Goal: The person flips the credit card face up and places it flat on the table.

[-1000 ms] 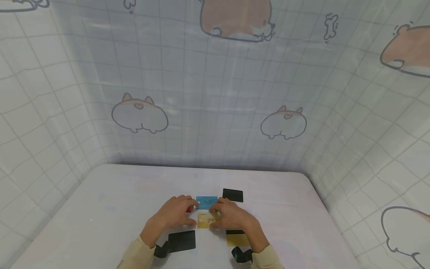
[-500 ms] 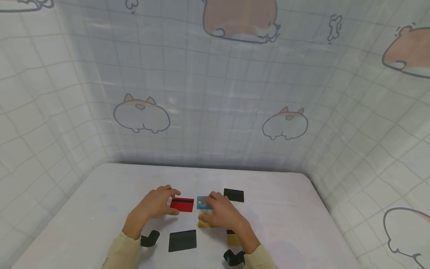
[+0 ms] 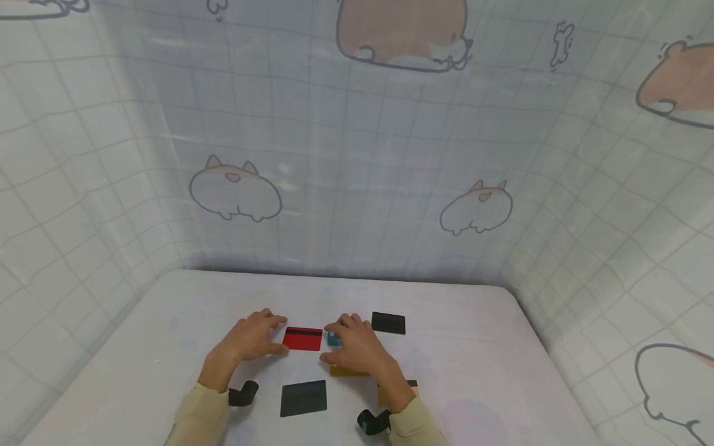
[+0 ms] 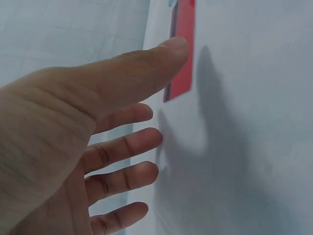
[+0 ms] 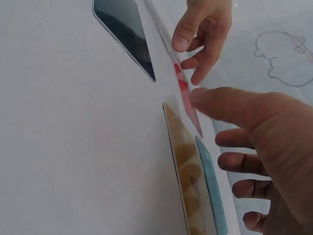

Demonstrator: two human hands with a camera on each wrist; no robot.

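Observation:
A red card (image 3: 302,340) with a dark stripe lies flat on the white table. My left hand (image 3: 245,339) hovers just left of it, fingers spread and holding nothing; the left wrist view shows gaps between all the fingers. Over a blue card (image 3: 334,339) and a gold card (image 3: 348,371) is my right hand (image 3: 359,348), hiding most of both. In the right wrist view its thumb (image 5: 220,103) and fingers are apart with nothing between them. That view also shows the gold card (image 5: 188,171) lying beside the blue card (image 5: 211,181).
A dark card (image 3: 304,398) lies nearer the person, and a black card (image 3: 388,323) is at the back right. Partly behind the right wrist is a gold card with a black stripe (image 3: 414,391). A patterned curtain (image 3: 357,155) surrounds the white table (image 3: 457,347).
My left hand has drawn back to the left, uncovering the red card. My right hand has shifted left over the blue and gold cards.

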